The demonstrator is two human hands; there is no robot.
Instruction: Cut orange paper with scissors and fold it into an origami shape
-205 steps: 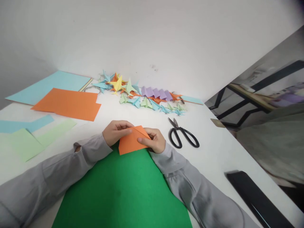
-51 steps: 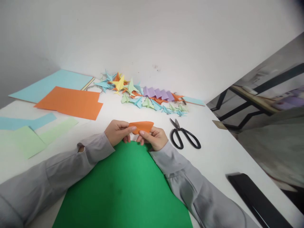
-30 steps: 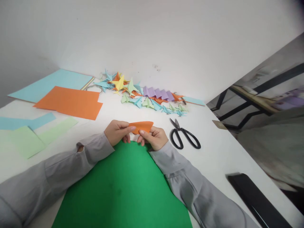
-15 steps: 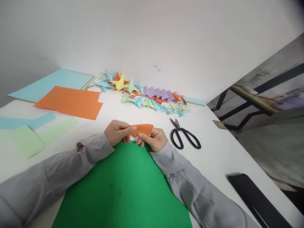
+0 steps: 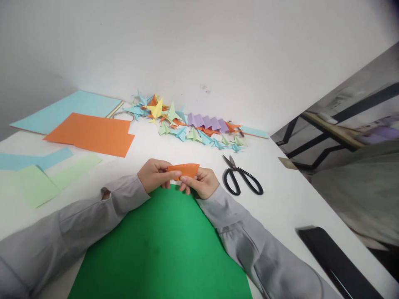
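Note:
A small folded piece of orange paper (image 5: pixel 186 169) is held up between both hands, over the far edge of a green sheet (image 5: pixel 162 245). My left hand (image 5: pixel 155 174) grips its left end, thumb lying along the lower front. My right hand (image 5: pixel 204 182) pinches the lower right part, its thumb tip close to the left thumb. Fingers behind the paper are partly hidden. Black-handled scissors (image 5: pixel 234 170) lie slightly spread on the table, right of my right hand.
Folded paper cranes and other shapes (image 5: pixel 174 116) lie along the wall. Orange sheets (image 5: pixel 90 135), a blue sheet (image 5: pixel 68 110) and light green pieces (image 5: pixel 39 185) lie at the left. A black oblong object (image 5: pixel 339 261) rests at the right table edge.
The orange paper has shifted slightly left and tilted in the fingers. My left thumb has slid a little right along it; both hands keep their hold.

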